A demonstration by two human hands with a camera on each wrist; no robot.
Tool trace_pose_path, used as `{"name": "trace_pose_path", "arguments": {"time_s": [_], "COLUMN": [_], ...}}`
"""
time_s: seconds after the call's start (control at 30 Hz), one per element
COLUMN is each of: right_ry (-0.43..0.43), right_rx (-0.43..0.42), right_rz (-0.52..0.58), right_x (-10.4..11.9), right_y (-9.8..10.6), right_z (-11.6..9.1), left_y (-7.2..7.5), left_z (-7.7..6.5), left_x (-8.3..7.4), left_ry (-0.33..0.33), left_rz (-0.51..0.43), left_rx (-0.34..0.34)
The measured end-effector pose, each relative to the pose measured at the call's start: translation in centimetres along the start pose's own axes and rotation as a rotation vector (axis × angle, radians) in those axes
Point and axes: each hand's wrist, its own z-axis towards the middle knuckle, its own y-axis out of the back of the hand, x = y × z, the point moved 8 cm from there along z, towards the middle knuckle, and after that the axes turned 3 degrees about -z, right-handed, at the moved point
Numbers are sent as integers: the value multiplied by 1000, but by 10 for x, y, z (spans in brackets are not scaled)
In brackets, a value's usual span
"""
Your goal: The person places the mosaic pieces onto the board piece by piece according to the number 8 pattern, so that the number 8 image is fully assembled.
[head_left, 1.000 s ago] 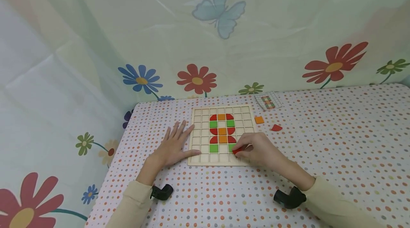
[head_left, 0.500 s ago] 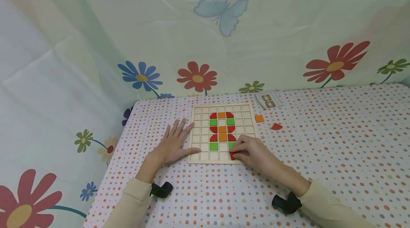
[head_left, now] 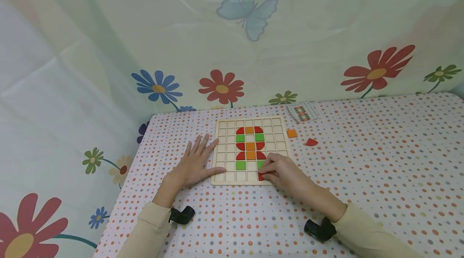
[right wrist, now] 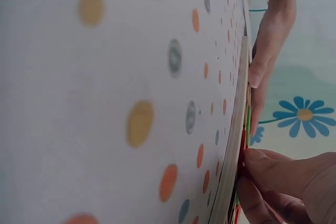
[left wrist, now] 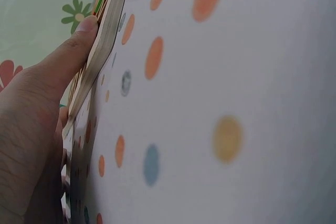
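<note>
A wooden grid board [head_left: 220, 124] lies on the table, bearing red rounded, green square and orange square tiles in several cells. My right hand [head_left: 286, 173] pinches a red tile [head_left: 260, 177] at a cell in the board's bottom row, just below a green tile [head_left: 260, 164]. Its thumb and fingertips partly cover that tile; in the right wrist view they sit right at the board's surface. Fingers spread, my left hand [head_left: 192, 167] lies along the board's left edge. The left thumb [left wrist: 81, 38] rests on the board's rim in the left wrist view.
To the right of the board lie a loose orange square tile [head_left: 292, 133] and a loose red tile [head_left: 311, 142]. Behind them is a pattern card [head_left: 302, 112] showing a coloured grid. A flowered curtain [head_left: 311, 28] hangs along the back of the dotted tablecloth [head_left: 380, 161].
My right hand has moved slightly down and left, bringing the red tile from beside the green tile into the bottom row. The left hand has stayed in place on the board's edge.
</note>
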Motion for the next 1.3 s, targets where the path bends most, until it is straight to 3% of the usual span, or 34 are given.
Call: {"name": "trace_pose_path", "arguments": {"time_s": [0.2,0.43,0.67,0.8,1.07,1.3], "right_ry": [12,-12,-49,-108,-182,-205], "right_rx": [17,20,-103,-92,5,7], "right_rz": [-47,65,-20,-51,-92,-81], "right_x": [2,-8,-40,-67,-102,-111], "right_y": [-2,8,48,63,65,64], "right_z": [3,7,16,23,31,35], "left_y": [1,0,0,0,-1,0], "left_z": [-2,-4,-4,-3,-1,-1], "left_x": [1,1,1,0,-2,-1], "left_ry": [1,5,9,8,10,7], "left_rz": [-2,-16,-20,-15,-11,0], "left_rx": [-4,-2,-3,-5,2,-3]}}
